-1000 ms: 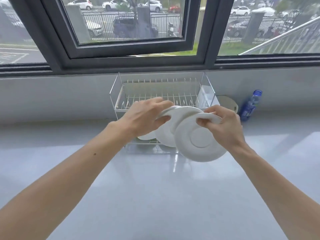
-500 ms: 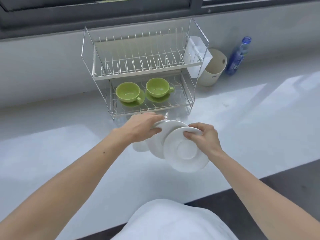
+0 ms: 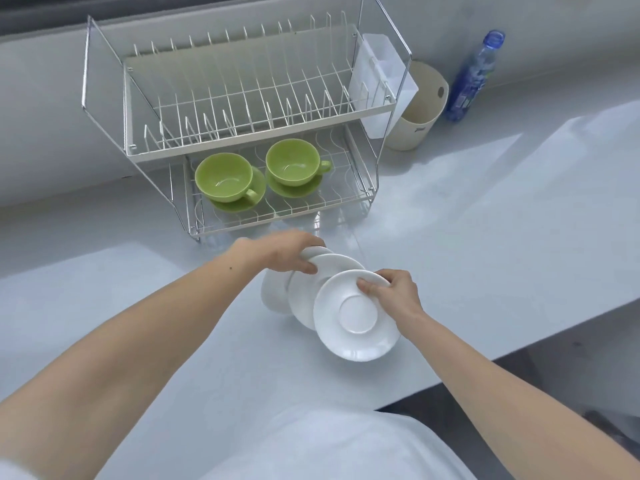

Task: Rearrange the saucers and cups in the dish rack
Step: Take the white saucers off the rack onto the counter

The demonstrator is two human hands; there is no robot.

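Since the frame a second back, the head camera has tipped down: window gone from view, both rack tiers now visible, and the hands with the saucers have come lower, over the counter in front of the rack.

Head view. Left hand [image 3: 287,251] clamped over the top rims of a fanned group of white saucers [image 3: 311,292], fingers curled on the far side, thumb on the near face. How many saucers are in that group I cannot tell; at least two show. Right hand [image 3: 394,292] pinches the upper rim of the front white saucer [image 3: 356,315], thumb on its face, fingers behind. That saucer is tilted, face toward the camera, overlapping the group beside it. All held above the grey counter [image 3: 485,237].

Dish rack [image 3: 242,133] stands just behind the hands. Upper tier holds no dishes. Lower tier: two green cups, left cup [image 3: 223,181] and right cup [image 3: 292,162], each upright on a green saucer. A cream container [image 3: 419,112] sits right of the rack, a blue bottle [image 3: 474,74] beyond it.
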